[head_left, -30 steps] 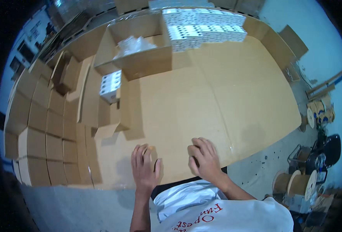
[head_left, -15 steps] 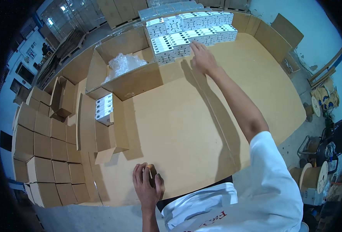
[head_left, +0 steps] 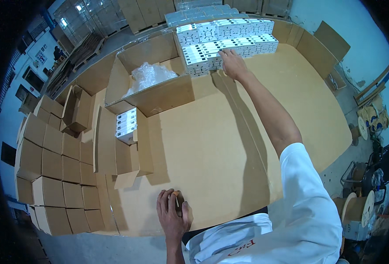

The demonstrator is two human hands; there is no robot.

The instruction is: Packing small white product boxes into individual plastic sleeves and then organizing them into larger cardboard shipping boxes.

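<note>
White boxes (head_left: 221,42) are stacked at the table's (head_left: 229,145) far edge. Right hand (head_left: 232,64) is laid open on the near row; left hand (head_left: 173,214) rests flat, empty. One box is best pinched by both sides, neighbours undisturbed.

Rows of small white boxes (head_left: 229,37) with black marks sit stacked at the far side of the worktop (head_left: 212,149). A big open brown box (head_left: 152,86) holds clear plastic wrap (head_left: 148,75). Many closed brown boxes (head_left: 54,176) stand on the left. A few white boxes (head_left: 126,125) sit in a smaller carton.
</note>
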